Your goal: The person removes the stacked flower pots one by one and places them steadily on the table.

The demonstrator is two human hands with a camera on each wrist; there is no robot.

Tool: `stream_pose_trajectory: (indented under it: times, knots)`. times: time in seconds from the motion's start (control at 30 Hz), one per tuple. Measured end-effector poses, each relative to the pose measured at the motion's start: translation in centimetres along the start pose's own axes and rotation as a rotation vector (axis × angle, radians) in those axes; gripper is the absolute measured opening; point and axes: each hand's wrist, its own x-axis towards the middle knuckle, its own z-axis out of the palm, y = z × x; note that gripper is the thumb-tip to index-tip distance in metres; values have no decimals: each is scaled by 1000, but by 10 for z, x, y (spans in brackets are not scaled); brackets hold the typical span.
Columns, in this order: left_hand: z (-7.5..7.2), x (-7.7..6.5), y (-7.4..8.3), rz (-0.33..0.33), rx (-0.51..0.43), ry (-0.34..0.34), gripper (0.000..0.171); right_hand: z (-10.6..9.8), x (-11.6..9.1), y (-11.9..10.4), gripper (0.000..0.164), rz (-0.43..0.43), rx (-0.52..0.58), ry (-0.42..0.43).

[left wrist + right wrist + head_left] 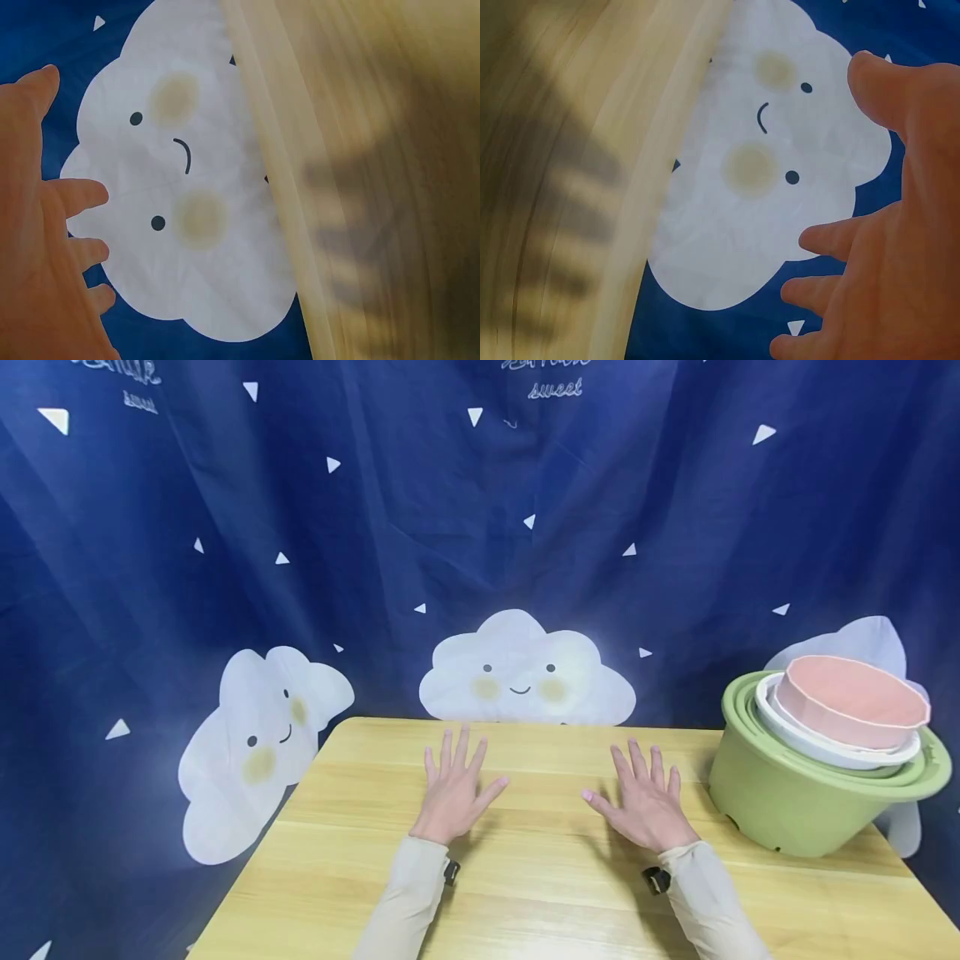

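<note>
My left hand (pixel 453 797) is held over the wooden table (pixel 540 893), palm down with its fingers spread and nothing in it. To its right, my right hand (pixel 647 803) is spread the same way, also holding nothing. Each wrist view shows the hand's shadow on the wood, apart from the fingers. Nearest the right hand stands a green tub (pixel 787 802) at the table's right side. Nested in its top are a white round basin (pixel 825 747) and, uppermost, a pink many-sided dish (pixel 855 697).
Behind the table hangs a dark blue curtain (pixel 450 527) printed with white triangles and smiling clouds. The table's far edge (pixel 540 723) meets a cloud print (pixel 525 668). Black straps with small devices (pixel 656 881) sit at both wrists below beige sleeves (pixel 708 902).
</note>
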Motion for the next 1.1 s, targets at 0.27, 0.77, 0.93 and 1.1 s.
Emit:
stream_pose_trajectory:
  times: [0.27, 0.77, 0.93, 1.1]
  knots:
    - [2, -1, 8, 25, -1, -15, 81, -2, -4, 0, 97, -4, -14, 8]
    - [9, -6, 32, 64, -170, -108, 77, -21, -8, -3, 88, -58, 33, 39]
    - [3, 0, 48, 82, -308, -190, 75, -41, -14, 4, 85, -127, 67, 99]
    - [-6, 13, 74, 105, -436, -268, 74, -74, -27, 16, 85, -136, 142, 104]
